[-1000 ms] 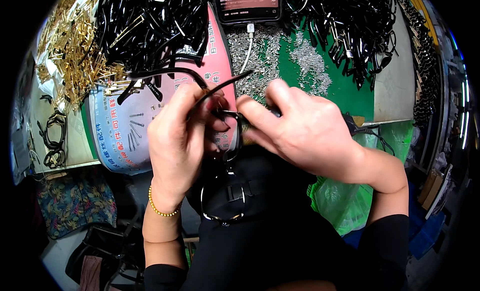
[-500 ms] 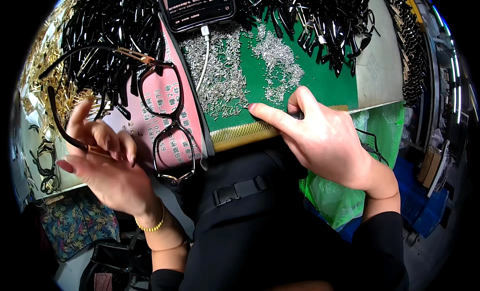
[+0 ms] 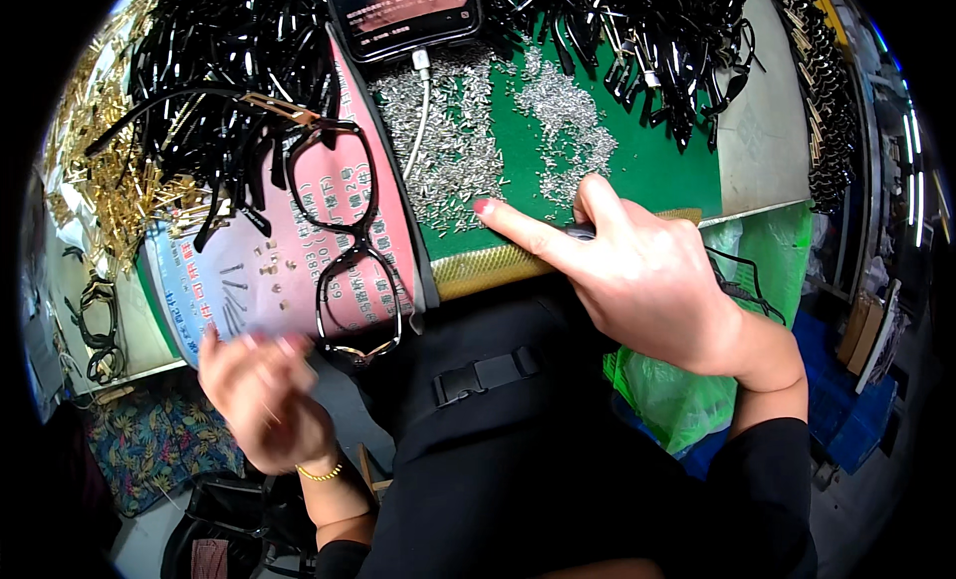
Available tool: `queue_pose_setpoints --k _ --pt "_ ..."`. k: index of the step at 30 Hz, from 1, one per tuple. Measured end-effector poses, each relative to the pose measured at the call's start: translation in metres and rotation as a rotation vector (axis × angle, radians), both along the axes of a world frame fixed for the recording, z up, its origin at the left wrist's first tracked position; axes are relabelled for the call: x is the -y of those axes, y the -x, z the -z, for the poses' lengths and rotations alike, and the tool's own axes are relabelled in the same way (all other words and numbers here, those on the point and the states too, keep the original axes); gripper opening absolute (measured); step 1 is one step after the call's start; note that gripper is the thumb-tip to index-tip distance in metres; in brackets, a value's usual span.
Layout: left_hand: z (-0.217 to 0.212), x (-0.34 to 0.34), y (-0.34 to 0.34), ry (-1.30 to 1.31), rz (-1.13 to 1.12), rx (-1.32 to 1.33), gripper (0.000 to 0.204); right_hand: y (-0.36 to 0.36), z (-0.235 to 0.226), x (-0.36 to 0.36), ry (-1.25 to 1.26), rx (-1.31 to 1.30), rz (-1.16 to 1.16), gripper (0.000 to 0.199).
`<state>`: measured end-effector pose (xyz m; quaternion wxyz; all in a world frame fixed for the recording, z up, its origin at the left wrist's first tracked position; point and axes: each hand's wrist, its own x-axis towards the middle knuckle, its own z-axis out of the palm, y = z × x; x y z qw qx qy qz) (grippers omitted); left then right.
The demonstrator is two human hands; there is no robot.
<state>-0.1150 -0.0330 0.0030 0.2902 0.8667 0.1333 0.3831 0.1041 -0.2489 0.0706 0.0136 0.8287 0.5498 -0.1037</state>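
"Where was the eyeglass frame (image 3: 359, 246)?"

"On the printed mat (image 3: 302, 255), its lower rim past the edge. The left hand (image 3: 264, 405) blurred beside it, fingers unreadable; the right hand (image 3: 647, 280) stretched its index onto silver screws (image 3: 448, 161), other fingers' grip hidden"

"Handling?"

"Probably light, stiff, slick; the bridge looked safest to hold"

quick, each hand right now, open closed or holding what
Left hand: open, motion-blurred, nothing visibly held.
Right hand: apparently closed around a mostly hidden dark object, index finger extended toward small silver pieces.
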Motion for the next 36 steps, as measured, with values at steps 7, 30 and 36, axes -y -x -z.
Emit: queue_pose_setpoints --k 7,30,36 --pt "0.003 0.024 -0.005 -0.137 0.244 -0.182 0.029 0.010 -0.011 -0.022 -0.178 -0.344 -0.049 0.064" --pt "-0.002 0.014 -0.043 -0.072 0.271 -0.121 0.029 0.007 0.013 -0.037 -0.182 -0.362 -0.244 0.063" --pt "-0.003 0.000 -0.047 -0.007 0.335 -0.207 0.034 0.004 0.012 -0.038 -0.161 -0.400 -0.245 0.065"
